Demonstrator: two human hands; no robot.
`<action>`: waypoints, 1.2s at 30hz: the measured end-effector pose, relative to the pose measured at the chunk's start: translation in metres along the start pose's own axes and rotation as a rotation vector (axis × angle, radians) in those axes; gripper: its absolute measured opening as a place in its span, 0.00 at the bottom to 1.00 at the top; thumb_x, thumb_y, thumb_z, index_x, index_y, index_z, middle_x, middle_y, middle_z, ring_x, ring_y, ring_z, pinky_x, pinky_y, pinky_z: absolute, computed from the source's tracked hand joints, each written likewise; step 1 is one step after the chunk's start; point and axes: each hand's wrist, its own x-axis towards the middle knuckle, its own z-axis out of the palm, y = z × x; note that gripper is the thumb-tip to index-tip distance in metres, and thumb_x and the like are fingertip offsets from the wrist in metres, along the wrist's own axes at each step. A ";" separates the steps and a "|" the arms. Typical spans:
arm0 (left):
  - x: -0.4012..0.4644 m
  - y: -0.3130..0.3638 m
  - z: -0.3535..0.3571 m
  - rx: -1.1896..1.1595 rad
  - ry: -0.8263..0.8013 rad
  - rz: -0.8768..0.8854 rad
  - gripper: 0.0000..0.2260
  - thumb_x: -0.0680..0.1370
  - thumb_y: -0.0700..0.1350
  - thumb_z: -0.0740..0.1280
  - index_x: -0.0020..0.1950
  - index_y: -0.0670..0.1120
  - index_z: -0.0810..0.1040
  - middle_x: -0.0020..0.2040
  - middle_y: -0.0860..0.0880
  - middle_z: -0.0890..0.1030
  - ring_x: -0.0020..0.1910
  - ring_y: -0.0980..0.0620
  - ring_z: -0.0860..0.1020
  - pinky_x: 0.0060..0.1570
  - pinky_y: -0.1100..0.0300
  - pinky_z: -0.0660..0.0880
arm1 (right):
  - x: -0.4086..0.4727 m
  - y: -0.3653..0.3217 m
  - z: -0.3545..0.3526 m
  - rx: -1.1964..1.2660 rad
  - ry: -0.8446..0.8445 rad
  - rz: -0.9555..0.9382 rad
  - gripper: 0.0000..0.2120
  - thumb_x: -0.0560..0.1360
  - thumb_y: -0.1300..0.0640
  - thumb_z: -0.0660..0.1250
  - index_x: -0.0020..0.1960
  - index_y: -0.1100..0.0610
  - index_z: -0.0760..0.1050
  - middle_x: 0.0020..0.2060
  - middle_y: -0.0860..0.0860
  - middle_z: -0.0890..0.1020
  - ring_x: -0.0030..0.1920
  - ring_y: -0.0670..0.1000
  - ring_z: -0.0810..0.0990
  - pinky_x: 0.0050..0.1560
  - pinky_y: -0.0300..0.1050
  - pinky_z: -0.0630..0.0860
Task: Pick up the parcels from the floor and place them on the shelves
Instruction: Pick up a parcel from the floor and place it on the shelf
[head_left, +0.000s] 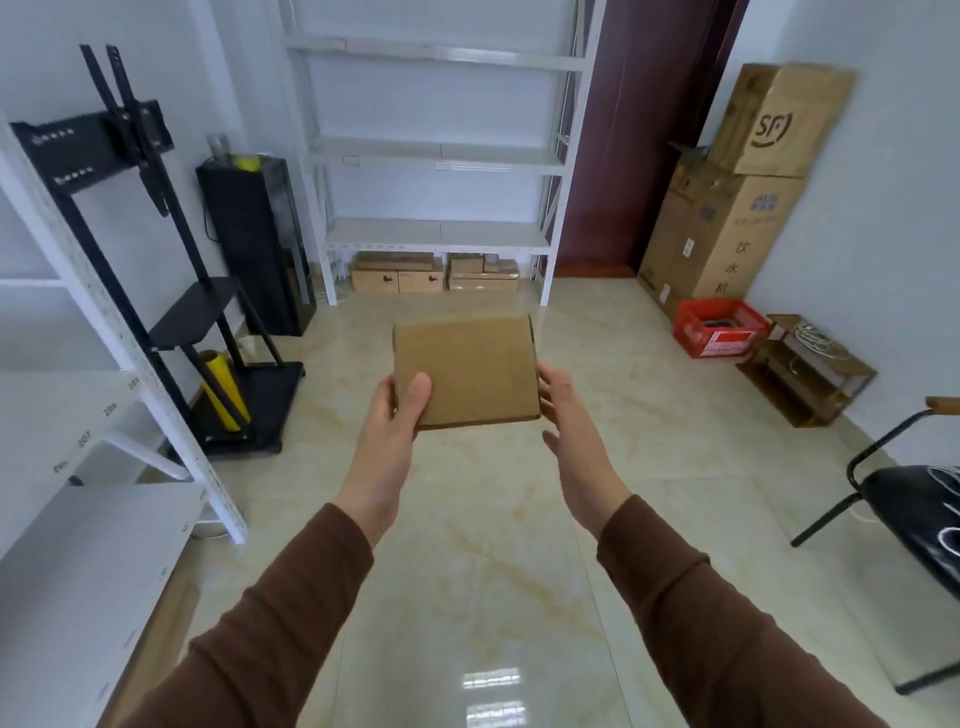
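I hold a flat brown cardboard parcel (467, 371) in front of me, above the tiled floor. My left hand (397, 415) grips its near left corner, thumb on top. My right hand (563, 410) rests along the parcel's right edge with fingers spread; how firmly it holds is unclear. Straight ahead stands a white metal shelf unit (441, 156) with bare shelves. Under its lowest shelf, on the floor, lie several more brown parcels (400, 275) in two small stacks (483, 273). A second white shelf unit (83, 415) runs along my left side.
A black TV stand (156, 218) with a yellow film roll (226, 389) and a black speaker cabinet (254, 244) stand at left. Large cartons (727, 223), a red crate (719, 327) and a wooden crate (805, 369) line the right wall. A black chair (914, 504) sits near right.
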 end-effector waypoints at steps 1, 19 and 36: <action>0.018 0.001 0.005 0.068 0.008 0.046 0.27 0.79 0.62 0.66 0.75 0.54 0.70 0.68 0.53 0.79 0.68 0.52 0.77 0.67 0.54 0.74 | 0.019 0.001 -0.003 0.085 0.018 0.079 0.30 0.77 0.28 0.49 0.68 0.41 0.76 0.65 0.43 0.80 0.66 0.43 0.76 0.71 0.49 0.66; 0.345 0.010 0.119 0.051 -0.068 -0.108 0.25 0.80 0.64 0.62 0.69 0.49 0.70 0.62 0.54 0.79 0.53 0.65 0.75 0.35 0.78 0.72 | 0.365 0.028 -0.072 0.241 0.159 0.174 0.28 0.75 0.35 0.65 0.66 0.52 0.75 0.60 0.48 0.81 0.59 0.47 0.79 0.63 0.55 0.76; 0.712 -0.003 0.055 0.045 0.138 0.107 0.26 0.77 0.36 0.73 0.73 0.46 0.69 0.68 0.53 0.79 0.60 0.68 0.80 0.54 0.71 0.77 | 0.766 0.050 0.014 0.184 -0.155 0.018 0.22 0.80 0.49 0.67 0.73 0.49 0.72 0.66 0.48 0.83 0.66 0.49 0.80 0.63 0.45 0.74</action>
